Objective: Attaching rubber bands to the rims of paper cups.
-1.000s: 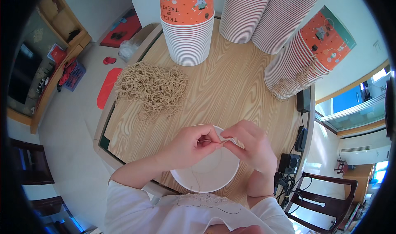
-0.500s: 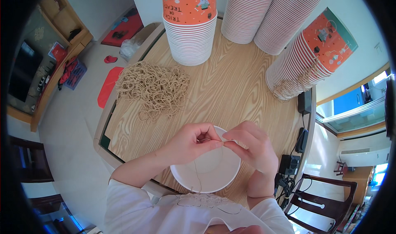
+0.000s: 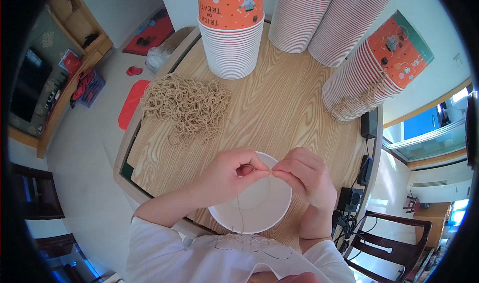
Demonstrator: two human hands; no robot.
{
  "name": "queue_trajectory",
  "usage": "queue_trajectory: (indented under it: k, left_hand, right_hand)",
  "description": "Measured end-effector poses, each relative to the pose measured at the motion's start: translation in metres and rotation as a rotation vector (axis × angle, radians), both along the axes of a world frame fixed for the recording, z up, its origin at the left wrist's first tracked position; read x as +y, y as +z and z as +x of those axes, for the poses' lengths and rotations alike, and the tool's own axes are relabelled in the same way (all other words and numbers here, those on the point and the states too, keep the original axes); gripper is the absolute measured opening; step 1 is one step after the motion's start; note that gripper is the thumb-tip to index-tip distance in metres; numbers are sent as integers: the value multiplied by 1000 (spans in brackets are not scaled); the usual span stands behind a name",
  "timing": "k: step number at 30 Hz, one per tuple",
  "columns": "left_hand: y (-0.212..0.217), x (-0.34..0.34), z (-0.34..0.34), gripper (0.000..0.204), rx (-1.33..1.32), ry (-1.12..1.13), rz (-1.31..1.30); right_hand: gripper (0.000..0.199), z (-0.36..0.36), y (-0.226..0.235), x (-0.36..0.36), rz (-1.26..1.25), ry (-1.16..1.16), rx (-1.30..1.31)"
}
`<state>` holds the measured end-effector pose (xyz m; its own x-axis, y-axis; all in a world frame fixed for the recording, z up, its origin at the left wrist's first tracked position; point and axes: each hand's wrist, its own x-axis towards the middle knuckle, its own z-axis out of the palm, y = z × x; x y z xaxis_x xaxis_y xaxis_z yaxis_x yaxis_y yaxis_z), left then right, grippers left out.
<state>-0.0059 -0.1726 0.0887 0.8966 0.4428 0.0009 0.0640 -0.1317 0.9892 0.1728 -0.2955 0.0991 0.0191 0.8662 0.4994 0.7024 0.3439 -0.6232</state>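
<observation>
Over a white paper bucket [image 3: 272, 214] near the table's front edge, my two hands meet fingertip to fingertip. My left hand [image 3: 234, 171] is closed in a pinch on a thin tan string [image 3: 240, 213], whose loose length hangs down across the bucket's mouth. From the other side, my right hand [image 3: 309, 178] pinches at the same spot, thumb against fingers, on the string by the bucket's far rim. The exact bit between the fingertips is too small to make out. A tangled heap of tan strings [image 3: 187, 106] lies left of the bucket on the wood-grain table.
Tall stacks of paper buckets stand at the back: an orange-printed stack [image 3: 232, 48], plain white stacks [image 3: 299, 18] and a tilted stack [image 3: 361, 83] draped with strings. Black power adapters [image 3: 350, 199] and cables line the right edge. A dark chair [image 3: 391, 243] stands beyond.
My right fingers have drawn lower and closer together, into a tighter pinch against the left fingertips. The bucket has shifted very slightly right; the string heap and stacks look the same.
</observation>
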Motion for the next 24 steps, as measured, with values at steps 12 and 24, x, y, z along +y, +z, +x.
queue_trajectory:
  k: [12, 24]
  left_hand:
    - [-9, -1, -2, 22, -303, 33, 1339]
    - [-26, 3, 1, 15, -112, -53, 1364]
  right_hand:
    - [13, 3, -13, 10, -243, -122, 119]
    - [13, 11, -38, 18, -439, -202, -14]
